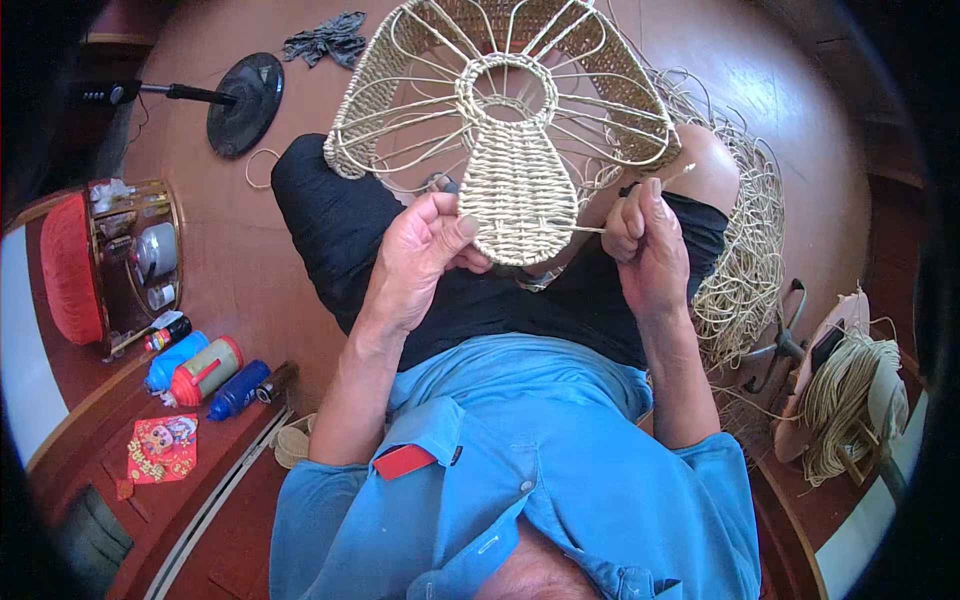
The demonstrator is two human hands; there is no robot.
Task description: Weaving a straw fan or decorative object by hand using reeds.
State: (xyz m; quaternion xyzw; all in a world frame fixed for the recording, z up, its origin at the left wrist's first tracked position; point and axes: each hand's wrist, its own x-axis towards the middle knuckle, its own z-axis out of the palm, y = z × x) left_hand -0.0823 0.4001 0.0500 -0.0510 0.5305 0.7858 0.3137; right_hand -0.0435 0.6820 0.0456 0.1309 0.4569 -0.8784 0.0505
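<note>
A woven piece [512, 190] of pale cord, a flat rounded tongue topped by an open ring, lies over my lap. It joins a large openwork frame [362, 95] with looped wire-like spokes and a woven outer band. My left hand [425, 245] grips the lower left edge of the woven tongue, thumb on top. My right hand [645, 245], to the right of the piece, is closed on a strand of cord [585, 227] that runs from the weave, with its loose tip sticking up beyond my fingers.
A tangled cord heap [740, 290] lies right of my legs, near a spool of cord [850, 395]. At left stand a fan [243, 105], a red-covered rack [70, 265], bottles [205, 372] and a red paper [162, 450]. A grey cloth [325, 40] lies at the back.
</note>
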